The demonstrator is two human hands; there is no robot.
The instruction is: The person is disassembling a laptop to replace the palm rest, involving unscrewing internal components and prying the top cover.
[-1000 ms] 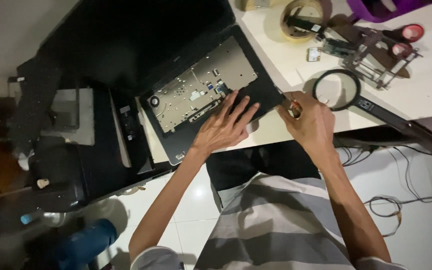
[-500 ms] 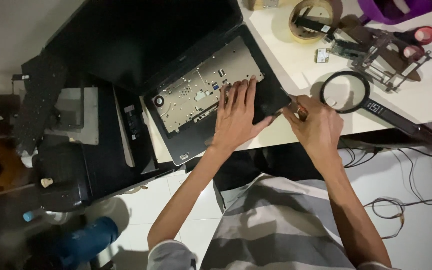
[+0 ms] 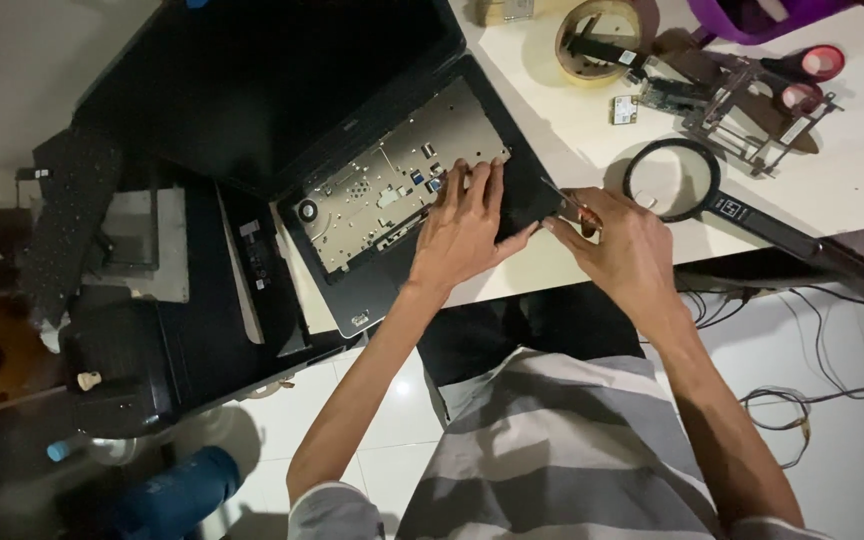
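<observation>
An open black laptop (image 3: 352, 200) lies on the white table (image 3: 852, 180) with its keyboard removed, baring a metal plate. My left hand (image 3: 467, 230) rests flat on the palm rest near the laptop's right corner, fingers together. My right hand (image 3: 622, 245) is closed around a small screwdriver (image 3: 567, 200) with an orange handle. Its tip points at the laptop's right edge, beside my left thumb.
A magnifying glass (image 3: 667, 180) lies right of my right hand. Tape rolls (image 3: 592, 40), a small circuit card (image 3: 624, 110) and a metal bracket (image 3: 752, 110) sit at the back right. A loose keyboard (image 3: 67, 220) and dark gear lie left. Cables (image 3: 812, 390) trail on the floor.
My left hand has slid up along the palm rest and its fingers have closed together. My right hand stays at the laptop's right edge with the screwdriver.
</observation>
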